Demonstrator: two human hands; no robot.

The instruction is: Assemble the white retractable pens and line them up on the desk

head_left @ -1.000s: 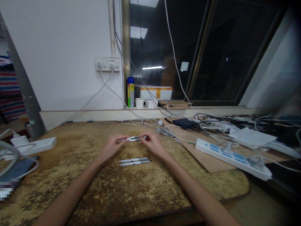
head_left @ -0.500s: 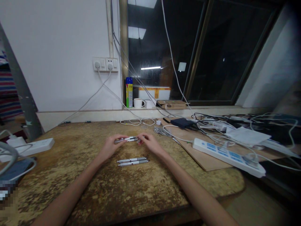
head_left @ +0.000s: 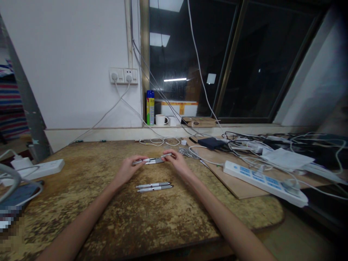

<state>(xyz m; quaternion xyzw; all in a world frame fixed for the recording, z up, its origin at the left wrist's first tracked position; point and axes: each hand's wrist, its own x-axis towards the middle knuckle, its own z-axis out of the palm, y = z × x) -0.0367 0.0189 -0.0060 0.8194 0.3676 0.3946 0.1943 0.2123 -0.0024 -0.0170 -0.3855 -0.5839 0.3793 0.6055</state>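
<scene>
My left hand (head_left: 129, 167) pinches the left end of a slim white-and-grey pen (head_left: 146, 160) above the middle of the worn table. A dark, thin section shows at that pen's right side. In my right hand (head_left: 175, 161), closed fingers grip a short light-grey pen part (head_left: 166, 155), apart from the left-hand piece and slightly higher. Just below the held pieces, another white-and-grey pen (head_left: 154, 162) shows, its ends partly hidden near my fingers. Closer to me, two similar pens (head_left: 153, 187) lie side by side on the table.
The wooden table (head_left: 122, 221) has a patchy surface. A power strip (head_left: 263, 183) and tangled cables cross a brown board (head_left: 231, 185) at right. Another power strip (head_left: 49, 169) lies left. Behind stand a spray can (head_left: 150, 108) and a white mug (head_left: 161, 120).
My right hand has moved slightly right and up, and the short pen part in it now shows apart from the left-hand piece. The left hand stays nearly still; the view shifts slightly.
</scene>
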